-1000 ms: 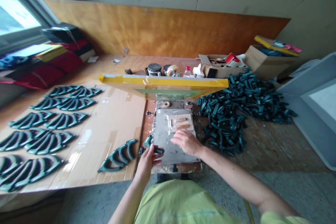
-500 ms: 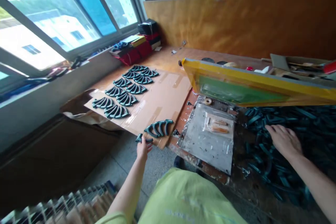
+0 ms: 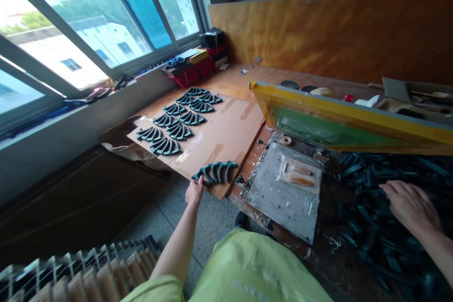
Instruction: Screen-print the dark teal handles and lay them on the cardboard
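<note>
My left hand (image 3: 194, 192) is at the near edge of the cardboard sheet (image 3: 230, 127). Its fingers pinch a dark green curved handle (image 3: 196, 176) at the left end of a short row of similar handles (image 3: 220, 170). Further back on the sheet, several fanned groups of these handles (image 3: 179, 130) lie side by side. Over on the right, my right hand (image 3: 412, 205) rests on a loose pile of dark green handles (image 3: 364, 217), palm down with its fingers stretched out. Whether a piece lies under those fingers is hidden.
A yellow-edged screen frame (image 3: 336, 113) with green mesh stands tilted above a grey metal plate (image 3: 283, 198). A tape roll (image 3: 286, 140) sits at that plate's back edge. A wire rack (image 3: 85, 273) stands low at left. Red bundles (image 3: 193, 73) lie beneath the window.
My left hand has brought its handle up against the row's left end. The right hand has shifted right over the pile. The view has turned slightly left.
</note>
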A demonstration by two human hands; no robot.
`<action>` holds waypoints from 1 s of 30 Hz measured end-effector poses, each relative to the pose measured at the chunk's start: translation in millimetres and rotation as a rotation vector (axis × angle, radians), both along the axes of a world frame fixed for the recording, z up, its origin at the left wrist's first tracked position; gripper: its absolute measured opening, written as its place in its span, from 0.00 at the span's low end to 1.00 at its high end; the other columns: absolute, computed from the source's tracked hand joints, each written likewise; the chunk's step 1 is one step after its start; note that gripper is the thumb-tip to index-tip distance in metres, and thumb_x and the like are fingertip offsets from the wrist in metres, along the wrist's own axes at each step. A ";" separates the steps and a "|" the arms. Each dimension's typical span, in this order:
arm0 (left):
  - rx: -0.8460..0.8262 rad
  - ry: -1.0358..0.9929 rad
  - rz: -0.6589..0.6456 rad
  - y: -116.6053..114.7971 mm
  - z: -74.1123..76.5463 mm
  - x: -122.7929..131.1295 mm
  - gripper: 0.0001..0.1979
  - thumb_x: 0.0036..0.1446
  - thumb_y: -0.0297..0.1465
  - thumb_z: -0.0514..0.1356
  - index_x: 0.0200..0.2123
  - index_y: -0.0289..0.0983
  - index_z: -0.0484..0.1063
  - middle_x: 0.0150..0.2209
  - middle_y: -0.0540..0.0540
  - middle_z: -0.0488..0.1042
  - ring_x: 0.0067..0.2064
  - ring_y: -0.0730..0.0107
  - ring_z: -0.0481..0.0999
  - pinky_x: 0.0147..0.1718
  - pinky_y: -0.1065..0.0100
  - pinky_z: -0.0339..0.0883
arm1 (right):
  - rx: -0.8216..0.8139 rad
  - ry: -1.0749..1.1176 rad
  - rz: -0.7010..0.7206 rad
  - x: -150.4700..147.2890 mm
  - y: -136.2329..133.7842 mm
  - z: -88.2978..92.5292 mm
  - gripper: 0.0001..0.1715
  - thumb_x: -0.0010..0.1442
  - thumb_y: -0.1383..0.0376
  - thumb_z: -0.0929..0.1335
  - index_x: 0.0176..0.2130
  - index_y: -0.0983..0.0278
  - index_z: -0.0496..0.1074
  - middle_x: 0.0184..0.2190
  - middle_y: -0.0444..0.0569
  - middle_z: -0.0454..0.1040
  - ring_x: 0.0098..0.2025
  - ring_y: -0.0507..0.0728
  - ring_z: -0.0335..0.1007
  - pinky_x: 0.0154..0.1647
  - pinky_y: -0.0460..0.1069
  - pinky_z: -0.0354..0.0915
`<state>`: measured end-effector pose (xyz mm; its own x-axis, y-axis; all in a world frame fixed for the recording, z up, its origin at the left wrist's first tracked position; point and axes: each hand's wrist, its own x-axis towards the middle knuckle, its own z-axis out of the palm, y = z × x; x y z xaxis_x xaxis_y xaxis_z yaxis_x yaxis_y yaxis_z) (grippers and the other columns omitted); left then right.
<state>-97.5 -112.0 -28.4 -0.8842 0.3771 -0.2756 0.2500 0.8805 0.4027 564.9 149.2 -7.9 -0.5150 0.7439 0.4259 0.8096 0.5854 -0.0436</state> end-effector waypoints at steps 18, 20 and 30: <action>-0.081 0.264 -0.151 68.9 -7.4 87.1 0.28 0.54 0.49 0.55 0.49 0.33 0.70 0.59 0.31 0.65 0.60 0.37 0.59 0.54 0.42 0.54 | -0.196 0.239 0.240 -221.9 -62.9 15.9 0.15 0.66 0.61 0.61 0.43 0.61 0.75 0.37 0.53 0.76 0.43 0.61 0.72 0.48 0.57 0.69; -0.076 0.275 -0.193 66.0 -6.1 82.9 0.28 0.53 0.48 0.56 0.48 0.33 0.71 0.58 0.30 0.66 0.59 0.38 0.61 0.53 0.43 0.56 | -0.194 0.228 0.258 -236.2 -58.5 12.6 0.15 0.66 0.63 0.61 0.42 0.62 0.76 0.36 0.53 0.76 0.44 0.63 0.71 0.48 0.59 0.69; 0.039 0.352 -0.538 101.8 -21.9 -5.4 0.26 0.50 0.48 0.61 0.45 0.35 0.74 0.57 0.34 0.69 0.62 0.41 0.60 0.58 0.49 0.54 | -0.176 0.272 0.104 -246.8 -62.5 -7.8 0.14 0.61 0.56 0.63 0.44 0.49 0.75 0.38 0.51 0.77 0.39 0.64 0.75 0.40 0.61 0.72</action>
<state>-102.9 -10.2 -50.2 -0.6035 0.7971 0.0195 0.7757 0.5813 0.2457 318.0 86.7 -15.8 -0.4772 0.7677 0.4276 0.6908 0.6285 -0.3576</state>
